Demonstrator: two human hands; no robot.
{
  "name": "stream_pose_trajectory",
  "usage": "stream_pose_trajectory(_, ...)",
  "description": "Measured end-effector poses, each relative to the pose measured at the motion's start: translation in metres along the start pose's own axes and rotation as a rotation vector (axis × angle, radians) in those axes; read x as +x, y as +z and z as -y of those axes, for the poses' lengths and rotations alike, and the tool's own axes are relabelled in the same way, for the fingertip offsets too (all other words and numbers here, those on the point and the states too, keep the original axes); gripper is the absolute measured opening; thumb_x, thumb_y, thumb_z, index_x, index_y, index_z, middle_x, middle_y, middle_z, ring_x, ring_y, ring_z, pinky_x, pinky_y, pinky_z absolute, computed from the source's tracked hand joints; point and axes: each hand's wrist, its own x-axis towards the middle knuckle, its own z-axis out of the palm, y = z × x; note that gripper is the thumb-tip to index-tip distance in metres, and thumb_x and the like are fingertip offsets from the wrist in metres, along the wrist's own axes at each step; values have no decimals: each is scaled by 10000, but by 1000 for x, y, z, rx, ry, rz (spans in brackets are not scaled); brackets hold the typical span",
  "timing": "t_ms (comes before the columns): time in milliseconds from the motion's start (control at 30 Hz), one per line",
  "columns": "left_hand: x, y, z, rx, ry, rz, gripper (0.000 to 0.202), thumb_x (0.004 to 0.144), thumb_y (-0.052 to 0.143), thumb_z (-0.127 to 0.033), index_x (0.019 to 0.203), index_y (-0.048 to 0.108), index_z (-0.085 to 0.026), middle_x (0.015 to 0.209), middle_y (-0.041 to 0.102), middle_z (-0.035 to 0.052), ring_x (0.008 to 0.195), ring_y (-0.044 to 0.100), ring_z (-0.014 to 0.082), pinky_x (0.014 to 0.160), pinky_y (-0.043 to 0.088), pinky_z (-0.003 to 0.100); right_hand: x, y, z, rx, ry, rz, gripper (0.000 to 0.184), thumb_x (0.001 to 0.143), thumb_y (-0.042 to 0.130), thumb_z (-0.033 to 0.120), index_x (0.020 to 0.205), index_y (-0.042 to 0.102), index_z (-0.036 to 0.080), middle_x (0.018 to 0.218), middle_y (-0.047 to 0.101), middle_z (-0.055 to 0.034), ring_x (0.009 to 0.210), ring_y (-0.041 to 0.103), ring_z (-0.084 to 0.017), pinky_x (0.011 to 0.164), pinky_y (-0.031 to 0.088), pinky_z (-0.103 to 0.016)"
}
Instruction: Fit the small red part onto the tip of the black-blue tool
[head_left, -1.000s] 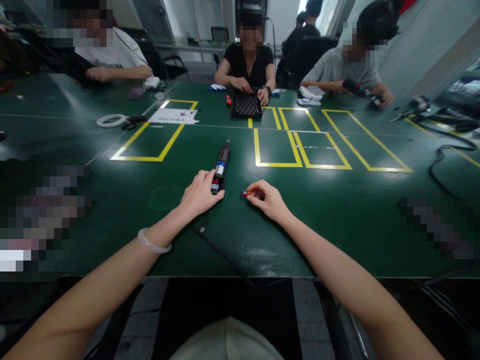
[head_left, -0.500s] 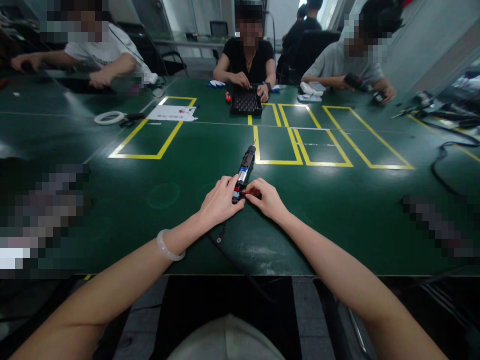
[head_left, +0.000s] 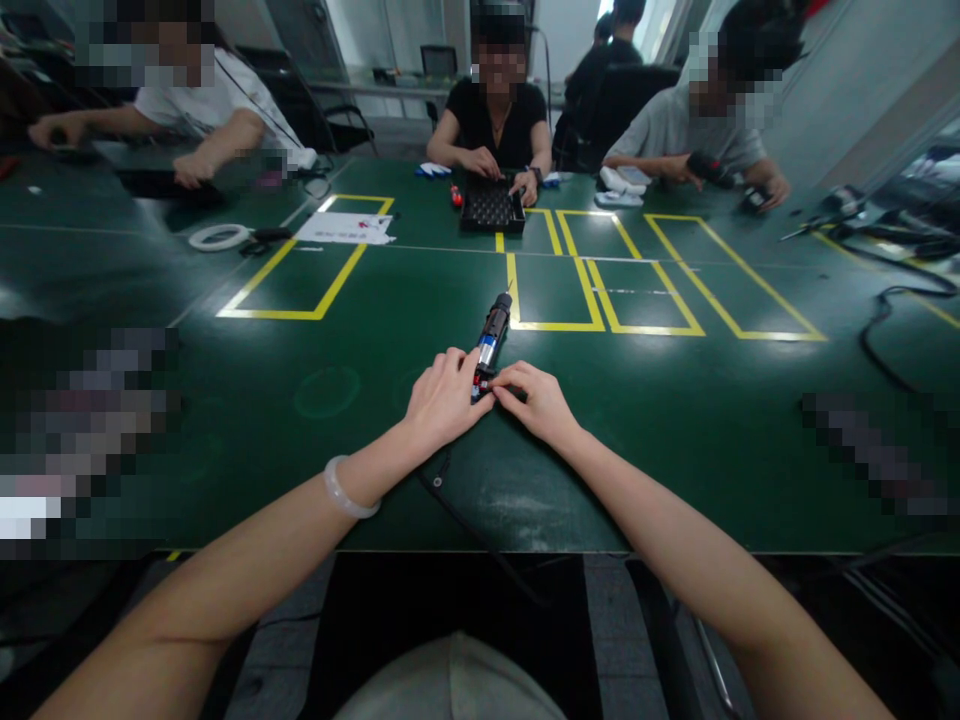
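Observation:
An electric screwdriver (head_left: 493,330) lies on the green table, its thin bit pointing away from me. Its inside shows: a silver and blue motor section, with small red parts (head_left: 481,383) near the rear end. My left hand (head_left: 442,400) is closed round the rear of the tool from the left and covers part of it. From the right, my right hand (head_left: 534,397) pinches with thumb and forefinger at the red parts; what lies between the fingertips is too small to make out. A black cable (head_left: 480,540) with a ring end runs off the table edge below my hands.
Yellow tape (head_left: 555,326) marks rectangles on the table (head_left: 390,300). A white sheet (head_left: 345,228) and a white cable coil (head_left: 219,237) lie at left. Across sits a person with a black tray (head_left: 491,222). Other people work on both sides; cables (head_left: 892,300) lie at right.
My left hand has shifted slightly right over the screwdriver's rear, hiding more of it. My right fingertips stay at the red parts.

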Motion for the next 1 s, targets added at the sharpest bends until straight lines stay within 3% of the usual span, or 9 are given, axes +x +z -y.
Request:
stream_pose_trajectory(233, 0, 0, 4, 69, 23, -8, 603, 942, 483, -482, 1449, 431, -159, 1231, 536, 166, 1100, 512, 319, 867, 467, 414, 1, -2, 1, 58, -9, -24, 150, 899, 604, 192, 1026, 680, 218, 1041, 647, -71, 954, 612, -202, 785, 510, -328)
stream_pose_trajectory(400, 3, -3, 26, 129, 12, -7, 633, 947, 469, -475, 1490, 394, -158, 1272, 525, 174, 1106, 509, 325, 878, 462, 416, 1, -3, -8, 71, 33, -52, 127, 899, 580, 184, 982, 673, 205, 1032, 633, -75, 910, 612, -189, 748, 507, -317)
stream_pose_trajectory(733, 12, -11, 122, 181, -248, 29, 680, 952, 372, -545, 1504, 372, -149, 1339, 483, 221, 1147, 517, 382, 902, 468, 474, 1, -5, -7, 78, 39, -63, 135, 900, 552, 166, 959, 664, 213, 1052, 626, -73, 866, 607, -176, 717, 502, -310)
stream_pose_trajectory(1000, 17, -17, 199, 142, -449, 83, 707, 958, 391, -555, 1468, 365, -65, 1362, 460, 274, 1197, 483, 409, 941, 443, 539, 0, -8, -6, 70, 57, -78, 134, 909, 548, 176, 951, 667, 220, 1053, 626, -71, 859, 605, -177, 702, 505, -309)
